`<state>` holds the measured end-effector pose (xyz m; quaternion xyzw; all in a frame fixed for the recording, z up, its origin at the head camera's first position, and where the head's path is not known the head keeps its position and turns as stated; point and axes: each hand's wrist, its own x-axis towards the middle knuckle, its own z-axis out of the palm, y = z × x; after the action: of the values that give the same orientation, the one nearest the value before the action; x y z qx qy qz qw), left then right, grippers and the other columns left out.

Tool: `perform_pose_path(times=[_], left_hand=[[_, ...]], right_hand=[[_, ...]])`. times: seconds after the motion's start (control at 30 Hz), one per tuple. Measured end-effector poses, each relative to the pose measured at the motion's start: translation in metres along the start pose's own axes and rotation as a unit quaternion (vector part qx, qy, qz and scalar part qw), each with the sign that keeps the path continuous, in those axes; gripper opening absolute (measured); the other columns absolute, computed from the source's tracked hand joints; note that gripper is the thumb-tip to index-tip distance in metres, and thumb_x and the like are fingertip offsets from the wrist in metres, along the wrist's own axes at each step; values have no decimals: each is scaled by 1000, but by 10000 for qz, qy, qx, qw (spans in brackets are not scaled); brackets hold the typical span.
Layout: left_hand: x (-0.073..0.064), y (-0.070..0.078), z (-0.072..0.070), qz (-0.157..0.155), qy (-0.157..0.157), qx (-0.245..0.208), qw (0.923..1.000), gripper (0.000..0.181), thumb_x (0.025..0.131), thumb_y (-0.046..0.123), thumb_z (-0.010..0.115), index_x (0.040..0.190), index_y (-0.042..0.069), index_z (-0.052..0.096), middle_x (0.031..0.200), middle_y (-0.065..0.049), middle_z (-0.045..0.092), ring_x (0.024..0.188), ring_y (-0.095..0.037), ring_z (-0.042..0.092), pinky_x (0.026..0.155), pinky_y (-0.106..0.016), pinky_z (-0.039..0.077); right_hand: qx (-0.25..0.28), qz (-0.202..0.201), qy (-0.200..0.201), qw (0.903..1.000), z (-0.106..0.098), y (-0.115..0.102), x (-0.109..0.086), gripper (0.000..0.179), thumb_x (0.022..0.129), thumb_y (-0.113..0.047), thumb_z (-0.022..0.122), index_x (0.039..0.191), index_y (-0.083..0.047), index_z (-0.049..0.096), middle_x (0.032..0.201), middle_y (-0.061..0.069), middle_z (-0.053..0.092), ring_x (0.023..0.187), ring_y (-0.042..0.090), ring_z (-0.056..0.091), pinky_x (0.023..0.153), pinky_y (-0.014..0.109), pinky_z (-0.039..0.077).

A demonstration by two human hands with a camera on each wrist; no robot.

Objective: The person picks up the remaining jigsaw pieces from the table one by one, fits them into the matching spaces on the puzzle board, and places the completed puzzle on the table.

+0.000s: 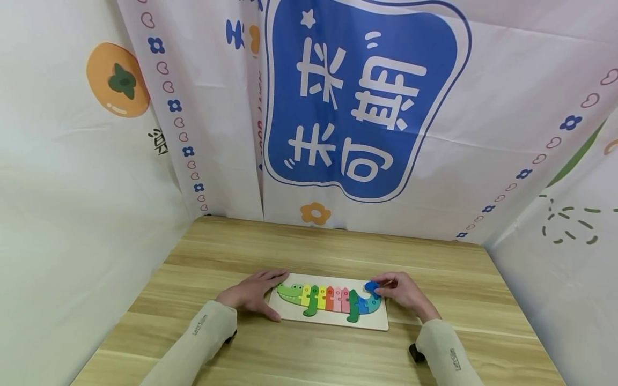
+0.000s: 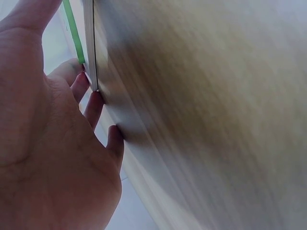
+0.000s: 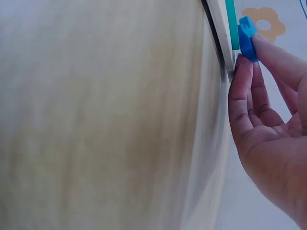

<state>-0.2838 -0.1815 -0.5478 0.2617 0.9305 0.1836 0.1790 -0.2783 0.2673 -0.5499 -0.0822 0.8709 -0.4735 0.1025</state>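
Observation:
A wooden crocodile puzzle board (image 1: 324,321) lies on the table, filled with colourful numbered pieces from the green head (image 1: 289,291) to the blue tail. At the board's left end, my left hand (image 1: 251,294) is spread, its thumb by the near corner and fingertips at the far corner. The left wrist view has those fingers (image 2: 94,109) against the board's edge. Over the right end, my right hand (image 1: 403,290) pinches the blue tail-tip piece (image 3: 247,38) between thumb and fingers. In the right wrist view this piece stands raised and tilted above the teal piece (image 3: 232,24).
The wood-grain table (image 1: 309,354) stretches around the board on all sides. Printed white cloth hangs behind it, with a large blue sign (image 1: 357,96), and on both sides. Dark wrist straps (image 1: 417,354) show under the sleeves.

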Motion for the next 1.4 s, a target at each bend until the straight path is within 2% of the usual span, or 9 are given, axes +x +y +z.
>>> perform_pose_path(times=[0.33,0.5,0.73,1.13,1.4], left_hand=[[0,1,-1,18,40,-42,10000,117,71,69,85,165,30,27,172,3,24,157,-35,22,122,-62,28],[-1,1,0,82,40,-84,9999,118,72,67,85,166,27,27,172,0,24,157,-36,23,121,-62,28],[-2,2,-1,112,57,-155,9998,118,72,66,86,166,25,27,172,-1,24,157,-36,23,121,-63,29],[-3,3,-2,109,41,-167,9998,117,73,65,86,166,25,27,172,-1,24,157,-37,22,121,-63,28],[-2,3,-2,47,49,-97,9999,117,72,65,86,166,27,27,172,1,25,157,-36,23,121,-62,29]], right_hand=[[20,21,43,10000,2,-2,0,25,92,-9,78,118,-7,78,108,8,74,92,19,63,75,25,54],[-114,-53,19,9999,3,-2,1,25,93,-8,77,118,-6,78,108,9,74,90,19,62,74,24,53],[-258,63,111,9996,4,-2,2,24,92,-5,77,116,-8,79,104,6,73,89,18,58,73,26,51],[-495,268,252,9981,7,-3,1,20,91,-11,80,111,-11,82,93,2,71,84,18,57,72,27,49],[-569,215,312,9977,8,-3,2,20,90,-10,81,110,-11,82,88,1,70,82,18,57,70,26,48]])
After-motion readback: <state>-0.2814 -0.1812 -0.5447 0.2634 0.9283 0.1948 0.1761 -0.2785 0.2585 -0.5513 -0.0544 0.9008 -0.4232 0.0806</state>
